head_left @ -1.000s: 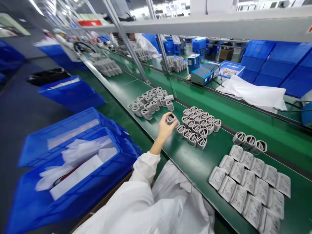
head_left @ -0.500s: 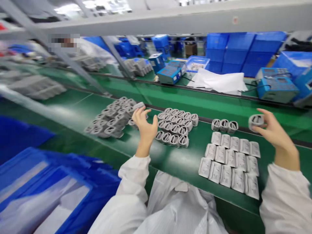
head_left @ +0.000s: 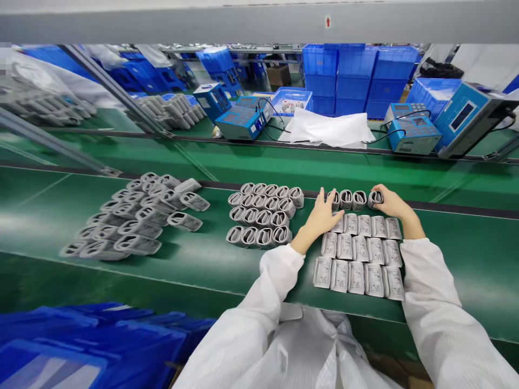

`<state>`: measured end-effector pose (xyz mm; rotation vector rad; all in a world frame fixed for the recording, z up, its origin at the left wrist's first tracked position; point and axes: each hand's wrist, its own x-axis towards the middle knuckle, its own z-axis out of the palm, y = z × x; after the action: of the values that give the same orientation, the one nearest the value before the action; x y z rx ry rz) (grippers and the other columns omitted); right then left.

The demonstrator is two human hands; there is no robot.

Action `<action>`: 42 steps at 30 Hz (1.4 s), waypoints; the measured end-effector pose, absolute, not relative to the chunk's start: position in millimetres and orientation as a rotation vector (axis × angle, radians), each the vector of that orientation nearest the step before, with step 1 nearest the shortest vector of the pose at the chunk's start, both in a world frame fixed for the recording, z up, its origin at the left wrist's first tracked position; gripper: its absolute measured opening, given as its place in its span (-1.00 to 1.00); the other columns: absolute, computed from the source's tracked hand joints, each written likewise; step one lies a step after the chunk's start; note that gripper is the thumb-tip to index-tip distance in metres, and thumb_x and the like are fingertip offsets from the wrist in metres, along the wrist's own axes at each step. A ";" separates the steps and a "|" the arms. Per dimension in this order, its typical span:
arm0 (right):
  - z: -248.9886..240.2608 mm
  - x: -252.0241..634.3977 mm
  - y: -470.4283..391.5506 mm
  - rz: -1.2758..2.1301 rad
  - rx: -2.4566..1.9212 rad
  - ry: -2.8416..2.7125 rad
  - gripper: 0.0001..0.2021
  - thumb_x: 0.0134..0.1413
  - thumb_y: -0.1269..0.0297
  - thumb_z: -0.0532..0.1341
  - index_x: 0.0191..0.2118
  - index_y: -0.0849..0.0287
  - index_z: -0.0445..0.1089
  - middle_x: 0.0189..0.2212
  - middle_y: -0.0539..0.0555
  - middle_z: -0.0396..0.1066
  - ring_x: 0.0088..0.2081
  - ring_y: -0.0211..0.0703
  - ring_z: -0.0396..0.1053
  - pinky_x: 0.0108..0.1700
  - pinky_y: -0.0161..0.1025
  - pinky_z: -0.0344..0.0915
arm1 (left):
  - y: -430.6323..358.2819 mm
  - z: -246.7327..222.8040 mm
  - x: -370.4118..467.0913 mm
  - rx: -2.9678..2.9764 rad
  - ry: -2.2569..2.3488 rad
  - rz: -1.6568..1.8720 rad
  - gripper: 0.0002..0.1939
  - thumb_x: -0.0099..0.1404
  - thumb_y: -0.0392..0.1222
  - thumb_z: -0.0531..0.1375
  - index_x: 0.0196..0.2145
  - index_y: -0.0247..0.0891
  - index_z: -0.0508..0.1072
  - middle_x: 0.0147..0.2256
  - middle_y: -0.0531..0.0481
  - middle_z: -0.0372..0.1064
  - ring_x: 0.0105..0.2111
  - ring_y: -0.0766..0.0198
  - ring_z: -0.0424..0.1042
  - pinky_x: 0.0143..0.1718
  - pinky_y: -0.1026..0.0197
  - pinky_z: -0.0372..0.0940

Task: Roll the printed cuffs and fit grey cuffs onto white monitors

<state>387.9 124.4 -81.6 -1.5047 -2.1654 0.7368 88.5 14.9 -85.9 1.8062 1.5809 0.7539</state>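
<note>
My right hand (head_left: pixel 392 206) grips a rolled grey cuff (head_left: pixel 375 199) at the right end of a short row standing along the far side of the green work surface. My left hand (head_left: pixel 320 219) is at that row's left end, fingers spread, by the leftmost rolled cuff (head_left: pixel 334 200); whether it touches the roll is unclear. In front of the row lie three lines of rolled cuffs with printed faces up (head_left: pixel 360 248), partly covered by my left fingers. Left of my left hand stands a block of rolled cuffs (head_left: pixel 263 218), open ends up.
A looser pile of rolled cuffs (head_left: pixel 138 216) spreads farther left on the green surface (head_left: pixel 194 270). Behind it run a dark edge and a second bench with blue devices (head_left: pixel 243 119), cables and a white sheet (head_left: pixel 328 128). Blue bins (head_left: pixel 81 346) stand low at left; a grey beam (head_left: pixel 259 24) crosses above.
My left hand has moved from the loose pile to the short row. My right hand has brought its rolled cuff to the row's right end. The view has turned right.
</note>
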 end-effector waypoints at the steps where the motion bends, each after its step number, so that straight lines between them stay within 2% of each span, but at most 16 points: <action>1: -82.9 384.8 123.9 0.756 -1.481 -2.171 -0.46 -0.09 0.35 0.41 0.09 0.06 0.43 -0.08 0.12 0.64 -0.10 0.06 0.56 0.03 -0.07 0.46 | 23.0 -90.7 92.4 1.784 1.576 0.771 -0.03 0.47 -0.07 0.36 0.63 -0.44 0.04 0.64 -0.65 -0.29 0.66 -0.45 -0.08 0.63 -0.39 0.00; 4: -85.3 377.0 119.9 0.815 -1.414 -2.172 -0.49 -0.10 0.35 0.41 0.06 0.06 0.45 -0.10 0.09 0.63 -0.11 0.05 0.55 0.03 -0.06 0.44 | 39.3 -101.2 98.6 1.769 1.533 0.817 -0.03 0.43 -0.11 0.39 0.60 -0.51 0.09 0.57 -0.64 0.00 0.59 -0.38 0.16 0.61 -0.32 0.10; 7: -85.6 375.2 113.6 0.849 -1.383 -2.103 -0.46 -0.12 0.33 0.43 0.07 0.09 0.46 -0.09 0.11 0.60 -0.11 0.04 0.52 0.06 -0.03 0.44 | 46.8 -104.9 93.5 1.740 1.490 0.894 -0.11 0.35 -0.18 0.44 0.52 -0.45 0.28 0.50 -0.54 0.21 0.54 -0.29 0.26 0.61 -0.25 0.13; 9: -82.5 376.1 108.5 0.868 -1.358 -2.026 -0.39 -0.09 0.24 0.48 0.15 0.10 0.45 -0.10 0.10 0.58 -0.15 0.00 0.48 0.02 -0.04 0.46 | 50.7 -103.1 85.5 1.700 1.481 0.975 -0.19 0.34 -0.24 0.43 0.48 -0.40 0.36 0.42 -0.47 0.36 0.47 -0.21 0.37 0.58 -0.20 0.19; 12: -67.0 375.3 98.7 0.866 -1.294 -1.890 -0.37 0.12 -0.05 0.45 0.25 0.08 0.42 -0.17 0.05 0.51 -0.23 -0.06 0.42 -0.11 -0.10 0.46 | 57.5 -90.9 75.2 1.594 1.500 1.121 -0.17 0.46 -0.13 0.36 0.55 -0.35 0.21 0.25 -0.40 0.52 0.15 -0.07 0.62 0.32 -0.16 0.47; 14: -48.5 370.4 89.6 0.808 -1.245 -1.784 -0.46 0.37 -0.24 0.23 0.22 0.04 0.42 -0.11 0.07 0.49 -0.18 -0.06 0.41 -0.09 -0.12 0.45 | 60.8 -75.2 73.0 1.534 1.446 1.257 -0.18 0.54 0.09 0.29 0.57 -0.27 0.16 0.13 -0.30 0.58 -0.06 0.06 0.65 0.08 -0.02 0.56; 16: -26.5 361.4 78.0 0.774 -1.143 -1.640 -0.46 0.52 -0.32 0.01 0.12 0.01 0.43 -0.06 0.08 0.46 -0.14 -0.08 0.41 -0.07 -0.14 0.43 | 60.4 -55.6 74.0 1.505 1.310 1.466 -0.27 0.55 0.28 0.24 0.47 -0.18 0.34 0.10 -0.22 0.58 -0.08 0.12 0.62 0.01 0.08 0.54; 17: -15.8 355.7 71.4 0.785 -1.065 -1.555 -0.45 0.53 -0.34 -0.02 0.06 0.00 0.44 -0.08 0.07 0.45 -0.16 -0.10 0.39 -0.10 -0.16 0.42 | 58.4 -45.4 74.8 1.496 1.237 1.577 -0.31 0.54 0.35 0.23 0.38 -0.16 0.46 0.12 -0.20 0.58 -0.04 0.11 0.61 0.03 0.10 0.53; 20: 9.0 338.8 51.0 0.837 -0.888 -1.365 -0.47 0.51 -0.38 0.05 -0.08 -0.01 0.43 -0.24 0.01 0.35 -0.32 -0.16 0.27 -0.27 -0.20 0.31 | 46.7 -20.0 75.0 1.495 1.159 1.766 -0.36 0.54 0.43 0.19 0.19 -0.14 0.61 0.15 -0.16 0.59 0.09 0.06 0.58 0.18 0.07 0.46; 24: 20.7 327.0 31.4 0.835 -0.887 -1.281 -0.48 0.48 -0.41 0.09 -0.12 -0.03 0.41 -0.33 -0.02 0.24 -0.40 -0.17 0.16 -0.35 -0.20 0.23 | 31.8 -4.8 67.9 1.565 1.216 1.780 -0.36 0.54 0.42 0.18 0.16 -0.16 0.64 0.10 -0.15 0.62 0.03 0.06 0.59 0.15 0.06 0.47; 27: 21.5 324.8 25.7 0.800 -0.859 -1.252 -0.47 0.47 -0.40 0.13 -0.13 -0.01 0.46 -0.30 0.00 0.29 -0.36 -0.17 0.20 -0.31 -0.20 0.27 | 29.9 -3.5 60.5 1.601 1.253 1.785 -0.36 0.52 0.43 0.21 0.11 -0.18 0.65 0.04 -0.13 0.63 -0.04 0.09 0.58 0.07 0.08 0.49; 32: 24.8 323.5 19.9 0.771 -0.860 -1.277 -0.47 0.50 -0.38 0.10 -0.11 -0.02 0.50 -0.23 0.02 0.39 -0.29 -0.16 0.30 -0.24 -0.18 0.34 | 32.2 -4.7 54.2 1.650 1.212 1.791 -0.39 0.53 0.44 0.20 0.00 -0.19 0.63 -0.02 -0.10 0.62 -0.02 0.12 0.59 0.07 0.12 0.47; 37: 30.8 322.9 11.6 0.741 -0.862 -1.316 -0.46 0.51 -0.38 0.07 -0.10 -0.01 0.49 -0.22 0.03 0.40 -0.26 -0.15 0.33 -0.20 -0.17 0.37 | 26.6 -0.4 54.0 1.683 1.232 1.777 -0.42 0.54 0.42 0.21 0.05 -0.17 0.57 -0.02 -0.09 0.58 -0.10 0.17 0.57 -0.02 0.14 0.48; 42: 34.4 320.6 5.7 0.741 -0.874 -1.350 -0.48 0.53 -0.37 0.06 -0.07 -0.03 0.48 -0.20 0.04 0.40 -0.26 -0.12 0.35 -0.17 -0.12 0.39 | 22.5 4.4 54.0 1.683 1.271 1.793 -0.44 0.53 0.41 0.23 0.05 -0.14 0.59 -0.13 -0.05 0.50 -0.21 0.22 0.49 -0.15 0.18 0.45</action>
<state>320.6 5.7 34.4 -0.8736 -1.3498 0.7407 54.0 22.5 4.4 1.6832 1.2714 1.7930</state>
